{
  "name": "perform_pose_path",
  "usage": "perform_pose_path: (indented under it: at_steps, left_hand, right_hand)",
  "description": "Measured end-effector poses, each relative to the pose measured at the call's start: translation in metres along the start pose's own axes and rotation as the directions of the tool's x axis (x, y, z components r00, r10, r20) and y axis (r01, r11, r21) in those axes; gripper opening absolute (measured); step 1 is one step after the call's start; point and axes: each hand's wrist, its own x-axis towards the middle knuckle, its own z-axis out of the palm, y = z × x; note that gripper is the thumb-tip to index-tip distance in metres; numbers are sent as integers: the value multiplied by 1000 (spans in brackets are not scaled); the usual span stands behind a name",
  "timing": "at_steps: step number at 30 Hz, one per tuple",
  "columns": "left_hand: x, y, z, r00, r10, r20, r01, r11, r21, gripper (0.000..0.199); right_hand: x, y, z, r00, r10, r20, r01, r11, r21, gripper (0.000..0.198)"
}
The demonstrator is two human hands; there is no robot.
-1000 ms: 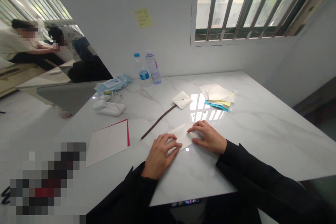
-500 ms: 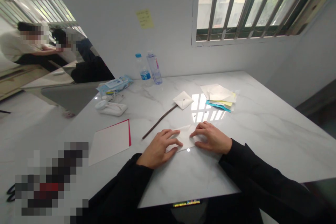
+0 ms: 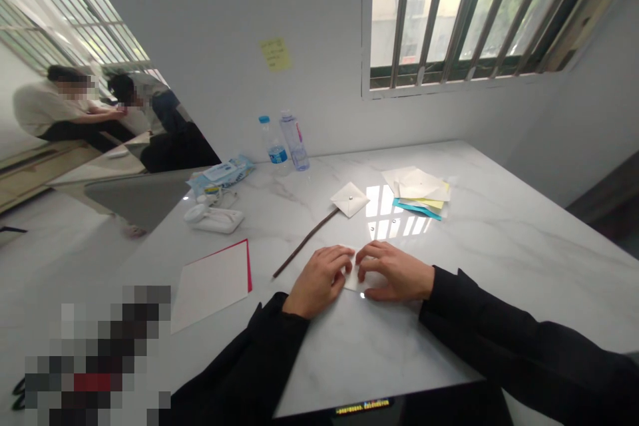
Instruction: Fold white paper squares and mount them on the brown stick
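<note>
A small piece of white folded paper [image 3: 351, 281] lies on the table between my hands, mostly covered by them. My left hand [image 3: 322, 279] is bent over its left side, fingers curled together and closed on it. From the right, my right hand [image 3: 392, 273] holds the other side with bent fingers, its thumb nearer to me. Just beyond, a folded white paper square [image 3: 350, 200] with a small shiny stud at its middle sits at the end of a thin brown stick [image 3: 305, 243].
White sheets over a red one [image 3: 212, 286] lie at left. A paper stack [image 3: 419, 188] is at the back right, near small shiny studs [image 3: 394, 221]. Two plastic bottles [image 3: 294, 141], a wipes pack [image 3: 222, 175] and a white device [image 3: 214, 218] stand farther back. Two people sit beyond.
My hands have come closer together over the paper, and my left fingers have curled in, hiding more of it. The whole view has shifted slightly, so things sit lower.
</note>
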Motion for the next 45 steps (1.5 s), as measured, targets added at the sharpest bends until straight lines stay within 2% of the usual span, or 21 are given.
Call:
perform_pose_path:
  at_steps: [4, 8, 13, 17, 20, 22, 31, 35, 41, 45]
  left_hand:
    - [3, -5, -3, 1000, 1, -1, -1, 1000, -3, 56]
    - [15, -18, -7, 999, 6, 39, -8, 999, 46, 68]
    - [31, -28, -1, 999, 42, 33, -45, 994, 97, 51]
    - [30, -25, 6, 999, 32, 6, -32, 989, 144, 48]
    - [29, -24, 8, 999, 37, 19, -39, 984, 174, 53]
    - [29, -25, 7, 999, 45, 21, -48, 985, 166, 54]
    - [28, -26, 8, 996, 80, 27, -83, 987, 136, 56]
    - [29, -29, 8, 995, 85, 57, -90, 990, 109, 56]
    - [30, -25, 6, 998, 17, 61, -20, 998, 63, 47]
    - [31, -22, 5, 998, -2, 57, -1, 998, 56, 50]
  right_hand:
    - [6, 9, -3, 999, -45, 14, 45, 998, 41, 36]
    - [5, 11, 3, 1000, -20, -21, 22, 994, 103, 36]
    - [4, 7, 10, 998, -3, -64, 11, 992, 128, 27]
    - [5, 16, 8, 986, 61, -154, -24, 973, 229, 17]
    - [6, 28, 7, 947, 170, -273, -132, 979, 153, 20]
    - [7, 34, 8, 927, 212, -308, -194, 977, 89, 27]
    - [11, 38, 16, 921, 198, -335, -199, 979, 33, 37]
    - [11, 40, 15, 923, 194, -331, -197, 980, 24, 31]
    - [9, 39, 13, 921, 208, -331, -212, 977, 23, 21]
    - [10, 38, 13, 933, 181, -312, -194, 981, -11, 22]
